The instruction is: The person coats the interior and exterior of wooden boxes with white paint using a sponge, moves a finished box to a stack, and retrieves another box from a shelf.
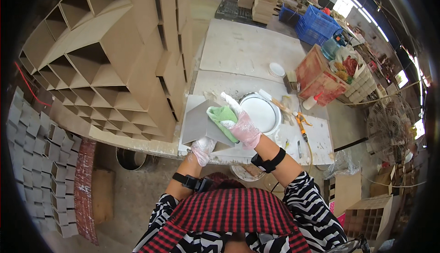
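Observation:
A grey angular box-like piece (198, 125) stands at the near edge of the worktable. My left hand (203, 149), in a whitened thin glove, grips its near lower edge; the fingertips are partly hidden. My right hand (245, 128), also gloved and smeared white, is closed on a folded green cloth (222, 114) that lies against the piece's right side. Just right of that hand sits a round tub of white liquid (259, 114). A brush (271, 100) rests across the tub's far right rim.
Tall stacked brown cardboard-like compartments (130, 65) rise at the left. An orange spray gun (301, 124) with a hose lies on the white tabletop (247, 47). Beyond it stand a red-stained wooden box (317, 76), blue crates (317, 25) and a large fan (390, 129). Grey pieces (39, 161) are stacked lower left.

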Available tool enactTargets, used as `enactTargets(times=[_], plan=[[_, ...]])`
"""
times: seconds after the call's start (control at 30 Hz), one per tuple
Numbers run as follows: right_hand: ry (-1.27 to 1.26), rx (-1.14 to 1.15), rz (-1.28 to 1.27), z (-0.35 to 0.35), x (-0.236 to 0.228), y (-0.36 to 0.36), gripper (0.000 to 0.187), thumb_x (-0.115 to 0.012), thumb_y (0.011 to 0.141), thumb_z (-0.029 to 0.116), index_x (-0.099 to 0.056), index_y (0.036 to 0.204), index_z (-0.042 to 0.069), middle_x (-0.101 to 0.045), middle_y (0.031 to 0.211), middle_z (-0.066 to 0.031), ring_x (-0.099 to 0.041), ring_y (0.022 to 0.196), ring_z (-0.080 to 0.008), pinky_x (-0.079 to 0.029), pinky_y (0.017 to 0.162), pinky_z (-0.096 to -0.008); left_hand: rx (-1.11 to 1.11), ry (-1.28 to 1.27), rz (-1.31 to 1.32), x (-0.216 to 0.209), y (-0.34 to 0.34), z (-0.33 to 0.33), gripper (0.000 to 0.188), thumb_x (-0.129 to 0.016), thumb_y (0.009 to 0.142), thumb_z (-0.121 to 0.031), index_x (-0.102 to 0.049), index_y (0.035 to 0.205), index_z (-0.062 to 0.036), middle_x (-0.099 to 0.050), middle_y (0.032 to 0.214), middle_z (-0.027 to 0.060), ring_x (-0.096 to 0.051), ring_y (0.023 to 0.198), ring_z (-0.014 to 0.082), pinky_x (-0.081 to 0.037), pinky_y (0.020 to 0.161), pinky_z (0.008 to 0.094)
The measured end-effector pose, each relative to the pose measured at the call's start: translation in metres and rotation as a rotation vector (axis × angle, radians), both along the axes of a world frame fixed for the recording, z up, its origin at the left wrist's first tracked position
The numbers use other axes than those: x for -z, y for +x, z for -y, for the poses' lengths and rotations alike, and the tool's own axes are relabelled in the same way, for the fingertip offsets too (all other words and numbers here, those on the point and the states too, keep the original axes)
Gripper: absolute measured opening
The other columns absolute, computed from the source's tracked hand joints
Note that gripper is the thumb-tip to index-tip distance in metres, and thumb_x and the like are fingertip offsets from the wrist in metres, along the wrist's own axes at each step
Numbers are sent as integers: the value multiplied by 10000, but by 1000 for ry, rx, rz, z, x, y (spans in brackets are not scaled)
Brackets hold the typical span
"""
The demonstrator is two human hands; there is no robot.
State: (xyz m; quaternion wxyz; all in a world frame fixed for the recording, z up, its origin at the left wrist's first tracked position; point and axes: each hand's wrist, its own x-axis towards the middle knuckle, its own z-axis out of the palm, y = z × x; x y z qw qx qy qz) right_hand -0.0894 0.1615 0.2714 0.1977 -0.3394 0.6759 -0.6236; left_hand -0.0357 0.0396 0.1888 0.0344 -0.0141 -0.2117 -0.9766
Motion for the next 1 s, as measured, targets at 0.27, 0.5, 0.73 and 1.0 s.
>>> enactTargets(times=[0.27,0.5,0.73,1.0], plan=[[6,108,-166,-2,-26,-8,693,-635,760,7,-321,1373,78,-545,1146,-58,-534,1014,-170,-417,866,-291,-174,-106,122,33,6,36,463,-391,943,-367,-378,1315,-93,-444,1301,92,-456,1172,233,-372,994,396],[206,-27,-870,14,-46,-30,744,-667,658,47,-373,1338,113,-613,993,-157,-603,888,-291,-474,784,-360,-17,8,138,0,9,34,495,-365,945,-408,-393,1304,-69,-488,1256,112,-492,1134,252,-407,961,390],[427,-296,-962,20,-23,-2,735,-676,634,102,-400,1316,93,-609,941,-144,-599,872,-313,-477,779,-396,-205,-770,-60,28,5,44,686,-342,884,-586,-384,1307,-47,-471,1268,163,-514,1111,298,-421,953,416],[155,-323,-708,-6,-13,29,713,-665,664,112,-390,1322,120,-606,936,-166,-598,899,-318,-483,792,-393,215,90,59,1,20,46,760,-339,846,-646,-368,1314,-48,-468,1275,179,-498,1138,321,-416,965,446]])
